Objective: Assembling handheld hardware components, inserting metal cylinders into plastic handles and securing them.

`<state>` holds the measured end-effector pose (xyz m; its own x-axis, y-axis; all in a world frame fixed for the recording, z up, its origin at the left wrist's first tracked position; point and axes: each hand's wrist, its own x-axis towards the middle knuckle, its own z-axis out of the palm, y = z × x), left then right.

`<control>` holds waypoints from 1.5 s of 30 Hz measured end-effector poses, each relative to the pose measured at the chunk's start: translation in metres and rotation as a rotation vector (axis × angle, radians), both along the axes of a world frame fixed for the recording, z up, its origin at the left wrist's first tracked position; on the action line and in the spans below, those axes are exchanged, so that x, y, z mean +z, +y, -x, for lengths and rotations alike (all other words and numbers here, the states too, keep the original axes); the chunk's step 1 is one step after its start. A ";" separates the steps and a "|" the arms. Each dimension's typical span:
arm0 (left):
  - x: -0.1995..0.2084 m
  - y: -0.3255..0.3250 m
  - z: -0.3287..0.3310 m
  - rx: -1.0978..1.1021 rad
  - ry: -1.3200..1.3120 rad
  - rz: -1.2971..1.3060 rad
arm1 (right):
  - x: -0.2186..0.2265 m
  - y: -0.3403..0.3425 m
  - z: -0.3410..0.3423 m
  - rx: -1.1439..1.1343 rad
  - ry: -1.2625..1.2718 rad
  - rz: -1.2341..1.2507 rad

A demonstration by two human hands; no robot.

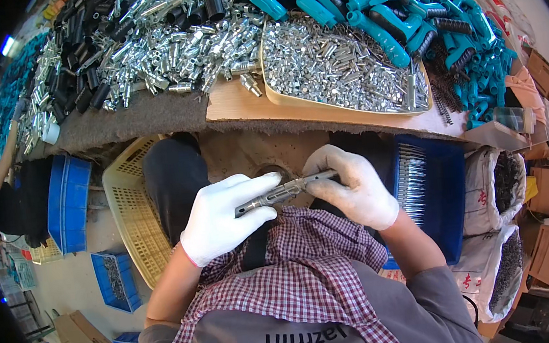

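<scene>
In front of my lap I hold a slim silver metal assembly [283, 192], a slotted tube with a narrower rod end. White-gloved, my left hand [219, 216] grips the thicker slotted end between thumb and fingers. My right hand [356, 193], in a white glove with grey smudges, pinches the narrower end. The assembly lies nearly level, its right end slightly higher, and my right fingers partly cover that end. Beyond my hands, a shallow tray [269, 96] on the bench is heaped with small metal pieces.
Silver fittings [170, 52] and black sleeves [80, 78] pile at the back left, teal handles [392, 21] at the back right. A blue bin [446, 201] with rows of metal rods stands right, beside white sacks [479, 201]. A yellow basket [118, 193] stands left. Another person's arm [7, 154] shows far left.
</scene>
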<state>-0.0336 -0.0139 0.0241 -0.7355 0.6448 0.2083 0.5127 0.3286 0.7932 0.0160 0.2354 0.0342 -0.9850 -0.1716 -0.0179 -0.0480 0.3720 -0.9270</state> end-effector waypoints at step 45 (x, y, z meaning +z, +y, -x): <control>-0.007 0.017 -0.015 0.244 -0.090 -0.048 | -0.019 0.281 0.034 -1.002 0.409 -0.877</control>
<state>-0.0185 0.0026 0.0169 -0.8851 0.4367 0.1613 0.3497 0.3950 0.8495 -0.0176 0.5164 0.0156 -0.6414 0.5192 0.5649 0.3736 0.8544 -0.3611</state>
